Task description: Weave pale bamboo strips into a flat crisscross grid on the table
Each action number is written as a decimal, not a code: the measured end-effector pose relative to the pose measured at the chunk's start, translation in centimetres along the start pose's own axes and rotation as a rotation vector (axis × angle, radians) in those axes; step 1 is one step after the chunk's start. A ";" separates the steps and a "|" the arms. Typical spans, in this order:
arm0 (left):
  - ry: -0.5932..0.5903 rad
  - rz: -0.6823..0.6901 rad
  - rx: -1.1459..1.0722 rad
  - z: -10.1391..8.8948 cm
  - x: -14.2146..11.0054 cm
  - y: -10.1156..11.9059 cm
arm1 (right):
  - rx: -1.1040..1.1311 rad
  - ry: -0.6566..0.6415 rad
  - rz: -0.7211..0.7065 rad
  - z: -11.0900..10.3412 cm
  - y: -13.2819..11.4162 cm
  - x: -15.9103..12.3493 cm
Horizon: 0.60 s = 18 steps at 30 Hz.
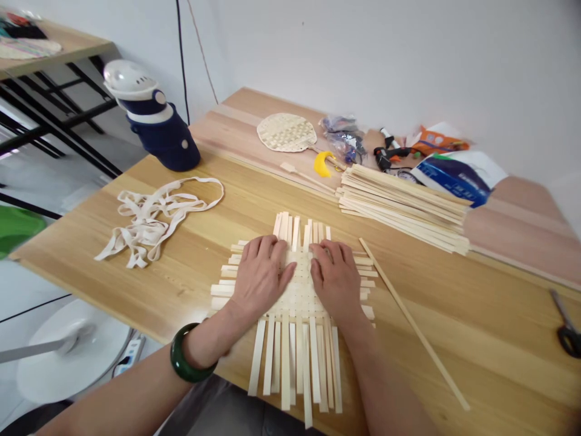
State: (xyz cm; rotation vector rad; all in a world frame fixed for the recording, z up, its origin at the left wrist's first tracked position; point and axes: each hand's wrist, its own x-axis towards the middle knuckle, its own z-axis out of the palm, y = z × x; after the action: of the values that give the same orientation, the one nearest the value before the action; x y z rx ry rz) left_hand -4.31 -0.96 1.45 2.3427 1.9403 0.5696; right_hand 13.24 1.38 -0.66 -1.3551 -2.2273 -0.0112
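A woven mat of pale wooden strips point(297, 297) lies in front of me, tightly plaited in the middle, with loose strip ends sticking out on every side. On its left half rests my left hand point(259, 272), palm down, fingers bent a little and thumb apart. My right hand point(336, 280) lies on the right half the same way, thumb toward the centre. Both hands touch the weave from above, and neither grips a strip. The longest ends reach past the table's near edge. A single loose strip point(413, 321) lies slantwise to the right.
Left of the mat are a heap of white cloth tape point(157, 218) and a dark blue bottle point(166, 136). Behind it lie a stack of strips point(403, 206), a round woven fan point(287, 132), yellow tape point(322, 163) and a glue gun point(390, 154). Scissors point(567, 333) lie far right.
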 end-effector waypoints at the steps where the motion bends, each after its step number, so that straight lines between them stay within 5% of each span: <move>1: 0.000 0.004 -0.001 0.0 0.0 0.0 | 0.000 -0.004 0.005 0.0 0.0 0.0; 11: -0.027 0.017 0.035 0.2 0.5 0.3 | -0.028 -0.024 0.014 0.1 -0.1 0.3; 18: -0.069 -0.032 -0.013 0.8 -0.4 0.9 | 0.061 0.066 -0.125 0.4 1.5 -0.2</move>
State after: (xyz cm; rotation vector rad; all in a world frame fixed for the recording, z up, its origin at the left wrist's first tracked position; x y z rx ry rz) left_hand -3.24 -1.35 0.90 2.2869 1.9349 0.4908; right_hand 14.34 2.04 -1.50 -1.1660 -2.2350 -0.0316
